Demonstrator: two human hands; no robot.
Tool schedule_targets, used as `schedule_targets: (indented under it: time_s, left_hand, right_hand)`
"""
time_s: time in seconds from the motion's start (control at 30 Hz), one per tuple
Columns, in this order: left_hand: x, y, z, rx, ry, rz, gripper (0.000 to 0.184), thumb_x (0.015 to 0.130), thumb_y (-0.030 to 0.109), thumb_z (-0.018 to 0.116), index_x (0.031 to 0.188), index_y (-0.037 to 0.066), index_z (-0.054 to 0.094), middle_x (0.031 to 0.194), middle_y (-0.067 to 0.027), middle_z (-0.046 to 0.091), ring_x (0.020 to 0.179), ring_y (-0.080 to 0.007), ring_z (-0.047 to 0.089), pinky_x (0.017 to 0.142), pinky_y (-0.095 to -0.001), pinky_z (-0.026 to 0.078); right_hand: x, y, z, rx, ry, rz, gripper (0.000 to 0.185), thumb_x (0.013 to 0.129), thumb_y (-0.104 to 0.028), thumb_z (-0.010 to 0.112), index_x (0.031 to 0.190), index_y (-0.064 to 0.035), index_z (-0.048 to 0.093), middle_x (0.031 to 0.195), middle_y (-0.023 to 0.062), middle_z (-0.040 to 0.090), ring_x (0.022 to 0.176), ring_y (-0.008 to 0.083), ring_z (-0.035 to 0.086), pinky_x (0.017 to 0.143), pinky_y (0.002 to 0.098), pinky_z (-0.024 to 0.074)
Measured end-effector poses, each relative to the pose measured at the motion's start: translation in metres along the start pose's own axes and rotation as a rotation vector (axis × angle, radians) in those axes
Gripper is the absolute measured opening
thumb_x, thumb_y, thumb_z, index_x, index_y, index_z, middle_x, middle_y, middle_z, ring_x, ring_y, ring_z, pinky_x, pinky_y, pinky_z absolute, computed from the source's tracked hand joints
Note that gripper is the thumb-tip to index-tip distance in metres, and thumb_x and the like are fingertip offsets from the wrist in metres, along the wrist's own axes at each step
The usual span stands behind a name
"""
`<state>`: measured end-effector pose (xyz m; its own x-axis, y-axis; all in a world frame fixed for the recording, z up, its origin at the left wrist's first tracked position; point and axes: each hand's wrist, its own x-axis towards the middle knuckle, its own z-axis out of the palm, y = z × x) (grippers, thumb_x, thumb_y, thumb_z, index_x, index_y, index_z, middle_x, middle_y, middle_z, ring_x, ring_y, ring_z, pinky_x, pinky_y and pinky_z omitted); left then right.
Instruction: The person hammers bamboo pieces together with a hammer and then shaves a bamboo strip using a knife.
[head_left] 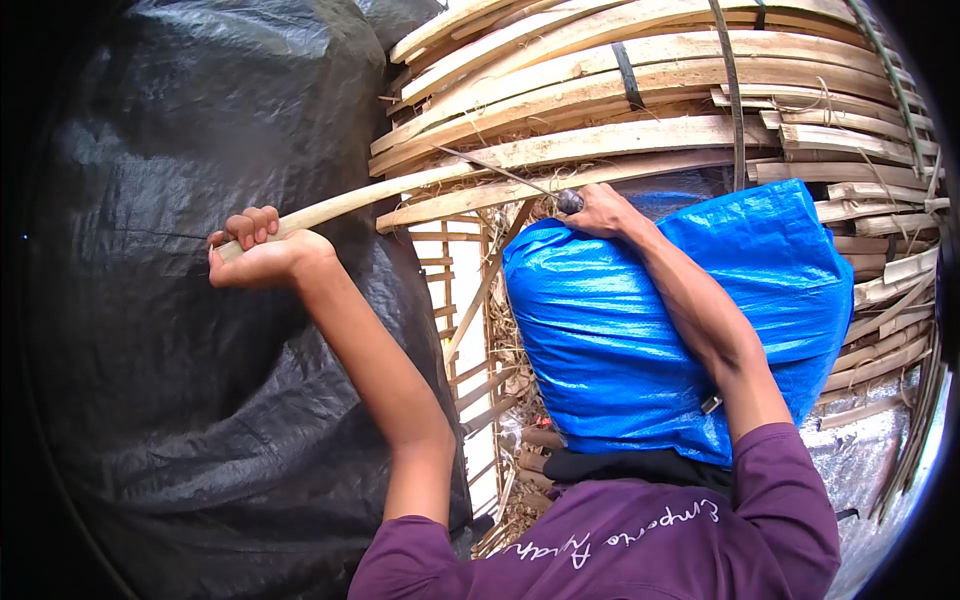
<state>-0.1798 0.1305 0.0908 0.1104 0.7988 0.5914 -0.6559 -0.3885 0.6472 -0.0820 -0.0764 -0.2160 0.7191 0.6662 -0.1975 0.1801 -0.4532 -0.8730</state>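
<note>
My left hand is wrapped round the near end of a long pale bamboo strip, out at the left. From there the strip slopes up to the right, toward the stacked bamboo. In my right hand is a knife with a dark rounded handle part showing and a thin blade. Its blade points up and left, crossing the strip in the view; whether it touches the strip I cannot tell. Below my right forearm, a blue plastic sheet covers my lap.
Bundles of split bamboo, bound with dark bands, fill the upper right. Black plastic sheeting hangs or lies along the left. Between them stands a bamboo lattice, with shavings beside it.
</note>
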Motion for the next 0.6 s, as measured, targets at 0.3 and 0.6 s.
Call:
schedule_targets:
  time_s: [0.3, 0.6]
  left_hand:
    - [-0.002, 0.002, -0.011, -0.081, -0.125, -0.011, 0.016, 0.081, 0.029, 0.032, 0.081, 0.014, 0.038, 0.051, 0.0024, 0.022, 0.044, -0.0099, 0.019, 0.044, -0.0259, 0.017]
    - [-0.007, -0.001, -0.001, -0.140, -0.227, 0.000, 0.021, 0.083, 0.031, 0.033, 0.087, 0.014, 0.043, 0.051, 0.0026, 0.023, 0.044, -0.0086, 0.019, 0.044, -0.0249, 0.016]
  right_hand:
    - [0.010, -0.001, 0.019, 0.143, -0.038, 0.001, 0.026, 0.072, -0.025, 0.067, 0.078, 0.0003, 0.065, 0.066, 0.0156, 0.063, 0.061, 0.0207, 0.058, 0.062, 0.0389, 0.0476]
    - [0.002, -0.010, 0.007, 0.137, -0.081, -0.179, 0.028, 0.069, -0.025, 0.069, 0.074, 0.0021, 0.063, 0.065, 0.0163, 0.062, 0.062, 0.0223, 0.058, 0.062, 0.0392, 0.0472]
